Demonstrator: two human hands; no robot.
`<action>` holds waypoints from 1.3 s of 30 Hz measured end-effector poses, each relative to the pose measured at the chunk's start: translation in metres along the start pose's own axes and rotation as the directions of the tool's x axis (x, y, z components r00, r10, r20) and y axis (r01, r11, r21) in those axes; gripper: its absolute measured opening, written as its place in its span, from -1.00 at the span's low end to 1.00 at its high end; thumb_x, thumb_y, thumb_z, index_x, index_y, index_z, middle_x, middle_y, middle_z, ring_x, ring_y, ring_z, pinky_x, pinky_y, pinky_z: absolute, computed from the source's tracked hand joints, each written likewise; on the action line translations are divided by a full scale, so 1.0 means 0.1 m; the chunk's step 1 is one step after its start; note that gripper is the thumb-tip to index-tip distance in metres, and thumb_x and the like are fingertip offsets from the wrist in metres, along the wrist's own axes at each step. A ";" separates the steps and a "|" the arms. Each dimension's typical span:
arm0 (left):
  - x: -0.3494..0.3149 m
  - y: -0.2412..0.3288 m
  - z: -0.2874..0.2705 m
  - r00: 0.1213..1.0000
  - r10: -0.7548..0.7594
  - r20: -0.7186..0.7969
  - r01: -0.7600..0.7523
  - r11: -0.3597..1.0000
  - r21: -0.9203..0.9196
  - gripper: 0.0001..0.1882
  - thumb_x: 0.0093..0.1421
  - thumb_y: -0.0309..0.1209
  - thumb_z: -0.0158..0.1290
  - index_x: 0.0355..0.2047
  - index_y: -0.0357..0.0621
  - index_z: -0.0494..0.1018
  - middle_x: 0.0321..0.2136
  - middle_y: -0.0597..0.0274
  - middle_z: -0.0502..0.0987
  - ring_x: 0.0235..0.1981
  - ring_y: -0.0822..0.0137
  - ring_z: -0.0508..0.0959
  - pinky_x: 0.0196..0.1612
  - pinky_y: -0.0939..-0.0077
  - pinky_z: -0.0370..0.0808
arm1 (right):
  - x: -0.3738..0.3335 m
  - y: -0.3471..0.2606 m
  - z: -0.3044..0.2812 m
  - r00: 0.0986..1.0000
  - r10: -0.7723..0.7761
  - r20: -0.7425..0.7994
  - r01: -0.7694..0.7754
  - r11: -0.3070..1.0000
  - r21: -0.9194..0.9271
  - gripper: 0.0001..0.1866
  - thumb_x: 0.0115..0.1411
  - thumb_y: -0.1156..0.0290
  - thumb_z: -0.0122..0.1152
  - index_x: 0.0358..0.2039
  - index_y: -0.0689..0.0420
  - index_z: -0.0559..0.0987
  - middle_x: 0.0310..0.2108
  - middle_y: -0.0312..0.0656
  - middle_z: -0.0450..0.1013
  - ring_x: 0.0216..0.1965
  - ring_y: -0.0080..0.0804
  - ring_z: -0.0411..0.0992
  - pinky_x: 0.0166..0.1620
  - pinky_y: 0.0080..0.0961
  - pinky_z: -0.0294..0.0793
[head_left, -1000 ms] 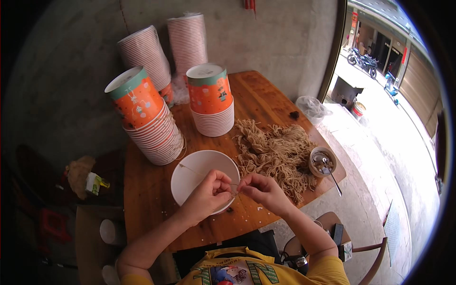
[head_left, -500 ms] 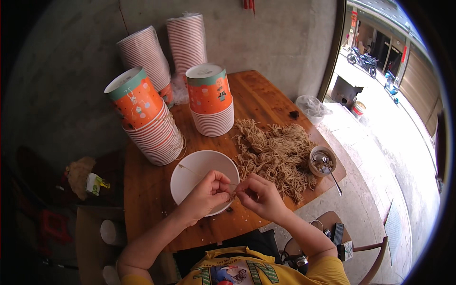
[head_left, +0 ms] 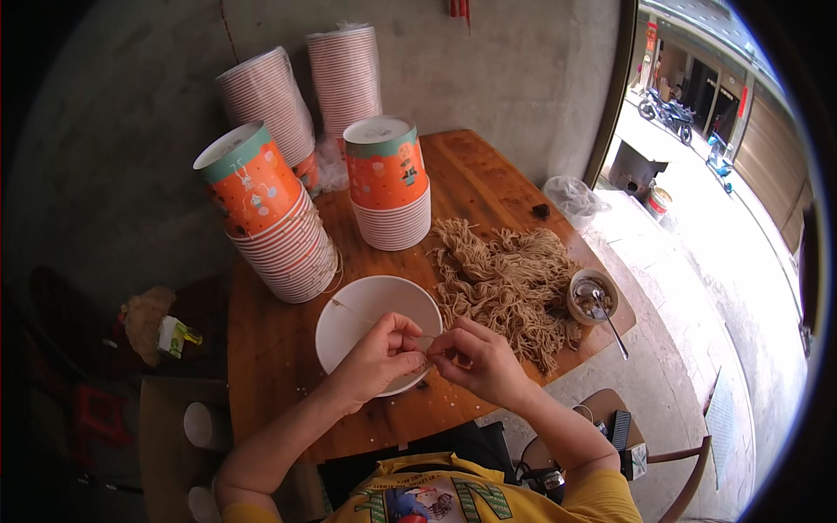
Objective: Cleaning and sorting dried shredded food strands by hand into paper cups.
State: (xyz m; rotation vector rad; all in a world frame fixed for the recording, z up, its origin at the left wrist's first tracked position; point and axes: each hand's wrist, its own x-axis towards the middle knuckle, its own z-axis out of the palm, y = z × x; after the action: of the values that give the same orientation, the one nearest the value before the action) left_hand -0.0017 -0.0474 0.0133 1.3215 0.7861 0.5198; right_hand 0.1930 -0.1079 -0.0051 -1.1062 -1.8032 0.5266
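Note:
Both hands meet over the near right rim of a white paper bucket (head_left: 349,318), which has its opening toward me. My left hand (head_left: 388,353) is closed in a pinch on a thin string (head_left: 349,307), part of which runs across the bucket's opening. My right hand (head_left: 471,353) pinches the same string close beside the left fingertips. The spot between the fingertips is small and partly hidden by the fingers. Just beyond my right hand lies a loose heap of tan strings (head_left: 510,283).
Nested orange-and-white paper buckets (head_left: 253,196) stand stacked upside down at the left, with another stack (head_left: 388,187) beside them. Two plastic-wrapped stacks (head_left: 344,78) lean by the wall. A cup with a spoon (head_left: 591,296) sits at the table's right edge. A wooden chair (head_left: 689,488) is at lower right.
My hands stay almost in place, with the right fingers shifting slightly on the string. The bucket appears a few pixels further right.

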 end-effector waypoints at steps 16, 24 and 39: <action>0.04 -0.10 0.02 0.987 0.154 0.048 -0.159 0.977 0.141 -0.71 0.22 -0.59 0.01 -0.10 -0.25 0.19 -0.29 0.19 0.46 -0.26 0.47 0.50 -0.20 0.57 0.49 | 0.19 0.06 -0.09 0.919 0.255 0.301 -0.340 0.897 0.281 -0.89 0.05 0.51 0.21 -0.38 0.16 0.50 -0.45 -0.36 0.41 -0.48 -0.66 0.35 -0.39 -0.66 0.36; 0.02 -0.04 -0.01 0.997 0.074 0.010 -0.075 0.993 0.090 -0.72 0.22 -0.59 0.02 -0.11 -0.23 0.21 -0.24 0.19 0.44 -0.18 0.47 0.48 -0.10 0.59 0.46 | 0.09 0.05 -0.13 0.925 0.292 0.241 -0.371 0.824 0.427 -0.93 0.11 0.53 0.19 -0.37 0.17 0.50 -0.42 -0.42 0.40 -0.40 -0.74 0.32 -0.34 -0.72 0.33; 0.00 -0.04 -0.01 0.996 0.085 0.020 -0.087 0.992 0.092 -0.71 0.21 -0.59 0.02 -0.10 -0.22 0.20 -0.26 0.22 0.43 -0.19 0.49 0.46 -0.09 0.59 0.44 | 0.04 0.04 -0.04 0.997 0.027 0.077 -0.034 0.996 0.082 -0.87 0.09 0.52 0.27 -0.35 0.18 0.51 -0.40 -0.26 0.40 -0.44 -0.47 0.46 -0.42 -0.57 0.48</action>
State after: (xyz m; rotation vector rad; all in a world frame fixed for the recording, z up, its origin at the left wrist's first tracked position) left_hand -0.0030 -0.0476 0.0091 1.4492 0.7501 0.5457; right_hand 0.1973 -0.1027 -0.0040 -1.0712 -1.8151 0.6637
